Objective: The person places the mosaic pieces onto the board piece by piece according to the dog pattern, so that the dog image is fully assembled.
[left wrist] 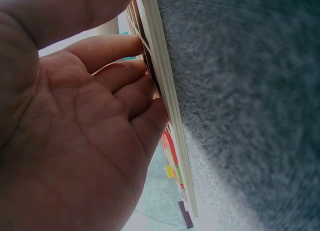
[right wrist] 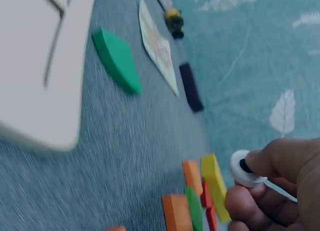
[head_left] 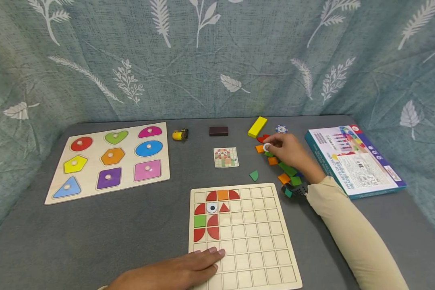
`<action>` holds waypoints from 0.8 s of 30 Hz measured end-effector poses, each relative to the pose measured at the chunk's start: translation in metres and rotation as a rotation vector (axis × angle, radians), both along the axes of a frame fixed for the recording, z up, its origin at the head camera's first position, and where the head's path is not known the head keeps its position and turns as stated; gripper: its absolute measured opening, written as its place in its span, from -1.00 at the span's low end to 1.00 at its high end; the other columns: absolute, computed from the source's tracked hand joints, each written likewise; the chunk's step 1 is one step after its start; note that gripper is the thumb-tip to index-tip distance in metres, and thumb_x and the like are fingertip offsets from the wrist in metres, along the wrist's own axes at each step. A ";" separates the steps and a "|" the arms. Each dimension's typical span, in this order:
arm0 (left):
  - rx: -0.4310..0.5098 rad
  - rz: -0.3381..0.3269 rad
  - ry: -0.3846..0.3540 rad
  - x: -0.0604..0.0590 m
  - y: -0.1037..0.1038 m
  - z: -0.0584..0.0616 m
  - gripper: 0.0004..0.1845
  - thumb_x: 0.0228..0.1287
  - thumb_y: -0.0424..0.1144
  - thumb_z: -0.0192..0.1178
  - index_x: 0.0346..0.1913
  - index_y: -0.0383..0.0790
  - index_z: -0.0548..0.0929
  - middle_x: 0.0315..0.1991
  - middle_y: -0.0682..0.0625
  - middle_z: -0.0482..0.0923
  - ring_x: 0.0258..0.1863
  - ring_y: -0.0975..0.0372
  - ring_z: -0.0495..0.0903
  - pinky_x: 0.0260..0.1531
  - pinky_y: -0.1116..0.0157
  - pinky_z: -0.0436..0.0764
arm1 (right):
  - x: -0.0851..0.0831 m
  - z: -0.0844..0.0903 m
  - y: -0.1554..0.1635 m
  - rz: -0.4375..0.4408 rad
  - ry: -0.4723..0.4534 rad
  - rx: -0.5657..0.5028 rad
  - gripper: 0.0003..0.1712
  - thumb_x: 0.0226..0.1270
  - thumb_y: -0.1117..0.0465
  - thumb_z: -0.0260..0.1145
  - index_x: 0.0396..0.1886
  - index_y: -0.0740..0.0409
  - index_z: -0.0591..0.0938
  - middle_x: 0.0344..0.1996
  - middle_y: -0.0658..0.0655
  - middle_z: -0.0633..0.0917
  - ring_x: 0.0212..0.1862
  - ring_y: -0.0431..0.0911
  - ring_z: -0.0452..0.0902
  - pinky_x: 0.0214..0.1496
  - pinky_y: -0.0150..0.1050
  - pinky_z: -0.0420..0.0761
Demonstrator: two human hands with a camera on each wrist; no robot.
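Note:
A wooden grid board (head_left: 253, 237) lies at the front middle with red, orange and green pieces and a white eye disc (head_left: 212, 208) in its top left cells. My left hand (head_left: 188, 269) rests flat on the board's near left corner, fingers (left wrist: 127, 76) straight against its surface. My right hand (head_left: 288, 150) is over a pile of coloured pieces (head_left: 284, 171) to the right of the board. It pinches a small white round disc (head_left: 266, 147) (right wrist: 245, 170) with a black centre between thumb and fingers.
A shape puzzle board (head_left: 110, 160) lies at the left. A pattern card (head_left: 226, 157), a loose green piece (head_left: 254, 175), a dark block (head_left: 218, 131), a yellow block (head_left: 257, 126), a small yellow toy (head_left: 180, 134) and a poker chip (head_left: 281, 129) lie behind. A printed box (head_left: 355, 160) sits right.

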State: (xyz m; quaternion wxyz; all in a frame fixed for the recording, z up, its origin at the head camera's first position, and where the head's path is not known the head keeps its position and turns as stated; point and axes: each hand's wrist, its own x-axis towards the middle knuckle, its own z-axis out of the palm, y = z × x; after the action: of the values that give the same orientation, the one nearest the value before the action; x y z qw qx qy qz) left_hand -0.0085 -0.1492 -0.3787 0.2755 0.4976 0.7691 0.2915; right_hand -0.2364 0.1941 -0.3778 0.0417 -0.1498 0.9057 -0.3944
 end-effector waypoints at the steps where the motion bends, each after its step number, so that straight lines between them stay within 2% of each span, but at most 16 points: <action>1: -0.001 0.001 -0.001 0.000 0.000 0.000 -0.25 0.41 0.17 0.00 0.48 -0.22 0.21 0.54 0.00 -0.05 0.46 0.08 0.09 0.17 0.24 0.43 | 0.002 0.001 -0.002 0.020 -0.004 -0.013 -0.81 0.39 0.28 0.27 -0.10 0.28 0.68 -0.31 0.17 0.68 -0.37 -0.01 0.56 -0.39 -0.21 0.53; 6: 0.003 0.002 -0.004 0.000 0.000 -0.001 -0.24 0.41 0.17 0.00 0.48 -0.22 0.20 0.54 -0.01 -0.05 0.46 0.08 0.09 0.17 0.23 0.43 | 0.014 0.007 -0.011 0.084 -0.056 -0.064 -0.92 0.33 0.34 0.31 -0.23 0.26 0.68 -0.33 0.16 0.70 -0.37 0.00 0.64 -0.39 -0.20 0.59; 12: 0.012 0.009 -0.016 0.001 0.001 -0.003 -0.24 0.42 0.16 -0.01 0.49 -0.24 0.17 0.54 -0.03 -0.05 0.45 0.07 0.09 0.17 0.21 0.43 | 0.032 0.008 -0.020 0.190 -0.068 -0.086 -0.87 0.31 0.40 0.30 -0.17 0.32 0.67 -0.27 0.16 0.66 -0.26 -0.02 0.63 -0.24 -0.23 0.59; 17: -0.014 0.013 -0.036 0.000 0.001 -0.002 -0.22 0.41 0.20 -0.02 0.50 -0.21 0.16 0.54 0.00 -0.07 0.46 0.09 0.07 0.18 0.20 0.43 | 0.043 0.006 -0.028 0.286 -0.040 -0.058 -0.80 0.32 0.42 0.27 -0.09 0.33 0.69 -0.30 0.09 0.68 -0.33 -0.09 0.57 -0.29 -0.24 0.57; 24: -0.021 0.009 -0.050 0.000 0.001 -0.001 -0.22 0.40 0.21 -0.02 0.50 -0.21 0.17 0.55 0.02 -0.09 0.47 0.10 0.04 0.20 0.19 0.40 | 0.057 0.006 -0.041 0.393 -0.039 -0.013 -0.86 0.29 0.40 0.31 -0.22 0.19 0.74 -0.30 0.06 0.67 -0.35 -0.14 0.51 -0.32 -0.28 0.52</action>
State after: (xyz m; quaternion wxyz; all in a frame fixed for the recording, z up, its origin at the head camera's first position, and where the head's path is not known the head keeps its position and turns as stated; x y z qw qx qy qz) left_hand -0.0089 -0.1481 -0.3798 0.2986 0.4839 0.7672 0.2968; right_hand -0.1792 0.1528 -0.3715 0.1343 -0.3164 0.8554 -0.3875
